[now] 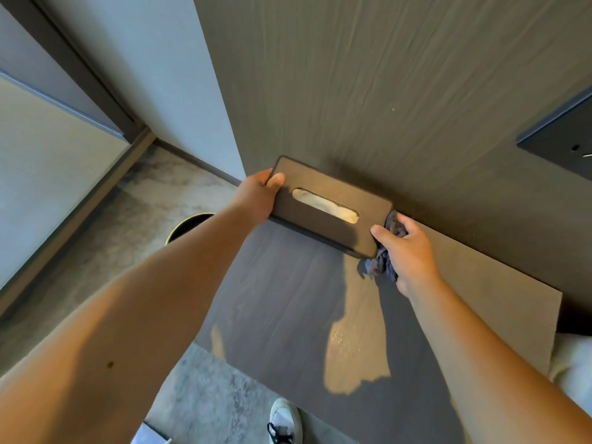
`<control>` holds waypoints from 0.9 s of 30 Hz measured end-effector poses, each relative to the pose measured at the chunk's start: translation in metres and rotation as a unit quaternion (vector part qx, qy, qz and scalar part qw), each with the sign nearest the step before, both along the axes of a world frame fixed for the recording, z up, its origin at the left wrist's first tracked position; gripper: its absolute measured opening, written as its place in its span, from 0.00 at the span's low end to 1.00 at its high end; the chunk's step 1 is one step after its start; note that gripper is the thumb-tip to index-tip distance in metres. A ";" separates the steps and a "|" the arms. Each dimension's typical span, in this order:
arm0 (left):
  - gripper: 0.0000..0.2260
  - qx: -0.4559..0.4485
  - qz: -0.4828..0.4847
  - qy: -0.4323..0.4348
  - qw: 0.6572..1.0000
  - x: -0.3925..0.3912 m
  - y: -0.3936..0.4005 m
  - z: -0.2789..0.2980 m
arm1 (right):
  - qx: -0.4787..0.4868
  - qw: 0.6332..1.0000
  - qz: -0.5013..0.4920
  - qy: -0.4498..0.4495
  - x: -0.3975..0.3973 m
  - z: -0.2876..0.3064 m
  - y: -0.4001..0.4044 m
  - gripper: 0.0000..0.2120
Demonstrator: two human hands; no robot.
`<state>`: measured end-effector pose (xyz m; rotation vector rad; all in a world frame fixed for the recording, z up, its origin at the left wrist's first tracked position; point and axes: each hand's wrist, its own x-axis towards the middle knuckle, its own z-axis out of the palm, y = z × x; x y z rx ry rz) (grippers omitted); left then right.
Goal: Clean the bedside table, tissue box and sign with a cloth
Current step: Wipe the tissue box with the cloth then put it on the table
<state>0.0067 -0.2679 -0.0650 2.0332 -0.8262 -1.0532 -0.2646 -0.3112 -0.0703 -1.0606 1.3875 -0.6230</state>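
A person's left hand [256, 197] grips the left end of a dark tissue box [330, 206], thumb over its top edge, while the right hand [405, 251] is closed around a crumpled blue cloth [382, 262] pressed against the box's right end. The box sits at the back of a dark wood-grain surface [282, 302], close against the matching wall panel [368, 91], with pale tissue showing in its oval slot. Sunlight patches cross the surface. A round bin [189, 224] stands on the floor at left, and a shoe [283, 419] shows below.
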 end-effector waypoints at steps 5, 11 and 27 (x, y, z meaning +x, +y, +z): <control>0.14 0.006 -0.027 -0.048 0.998 0.005 -0.024 -0.011 | -0.001 0.999 -0.036 0.039 0.005 -0.003 -0.012 0.18; 0.14 0.021 -0.045 -0.078 0.996 0.005 -0.034 -0.020 | -0.015 0.995 -0.046 0.085 0.009 -0.007 -0.014 0.26; 0.16 0.010 -0.067 -0.069 0.995 0.007 -0.033 -0.025 | 0.043 0.996 -0.056 0.055 0.005 -0.004 -0.017 0.17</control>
